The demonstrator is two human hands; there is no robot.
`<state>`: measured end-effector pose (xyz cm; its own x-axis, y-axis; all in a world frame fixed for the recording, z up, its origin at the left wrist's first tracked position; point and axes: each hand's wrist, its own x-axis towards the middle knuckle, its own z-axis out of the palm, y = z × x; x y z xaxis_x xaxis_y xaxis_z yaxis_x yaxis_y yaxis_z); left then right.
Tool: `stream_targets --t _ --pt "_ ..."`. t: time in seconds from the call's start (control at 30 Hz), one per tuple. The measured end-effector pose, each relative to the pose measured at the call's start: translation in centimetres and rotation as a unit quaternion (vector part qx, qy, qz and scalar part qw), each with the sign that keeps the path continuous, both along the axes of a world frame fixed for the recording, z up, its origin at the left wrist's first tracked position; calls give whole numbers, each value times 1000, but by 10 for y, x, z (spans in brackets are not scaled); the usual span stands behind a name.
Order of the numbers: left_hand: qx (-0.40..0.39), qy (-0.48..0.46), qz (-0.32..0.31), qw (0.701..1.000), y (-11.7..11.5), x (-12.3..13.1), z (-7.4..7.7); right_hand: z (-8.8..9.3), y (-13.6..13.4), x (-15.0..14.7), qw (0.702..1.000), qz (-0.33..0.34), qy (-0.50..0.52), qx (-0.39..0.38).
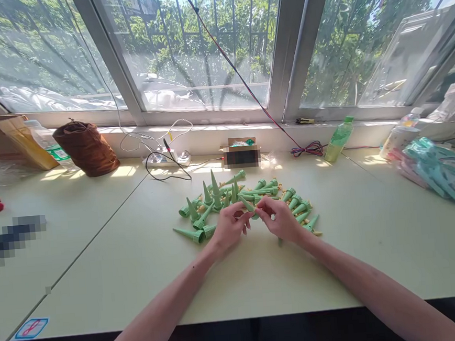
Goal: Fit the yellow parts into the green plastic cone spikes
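Observation:
My left hand [231, 224] is closed around a green plastic watering spike [247, 203], its pointed end tilted up and to the left. Against the spike's wider end, my right hand [278, 218] pinches with thumb and fingertips; whether a small part sits between them is hidden. Behind both hands spreads a pile of green spikes [215, 191], some upright on their wide collars, others lying down. Small yellow pieces show among them. More spikes [302, 207] with yellow pieces lie beside my right hand, and an open-ended one [191, 235] lies left of my left hand.
A small box [242, 154] stands against the wall behind the pile, beside a power strip [167, 159] with cables. Further left are a brown bag [86, 147] and a water bottle [58, 152]. At right are a green bottle [339, 139] and plastic packages [442, 172].

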<state>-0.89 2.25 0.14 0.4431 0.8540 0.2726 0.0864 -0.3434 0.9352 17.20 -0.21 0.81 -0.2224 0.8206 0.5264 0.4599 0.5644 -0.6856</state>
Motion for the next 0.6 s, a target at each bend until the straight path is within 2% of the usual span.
stream_targets --t 0.4,0.6 --pt "-101 -38 -95 990 3 -4 15 0 0 3 990 30 -91 102" --pt "-139 -49 -169 975 7 -9 17 -2 -3 0 981 30 -134 140"
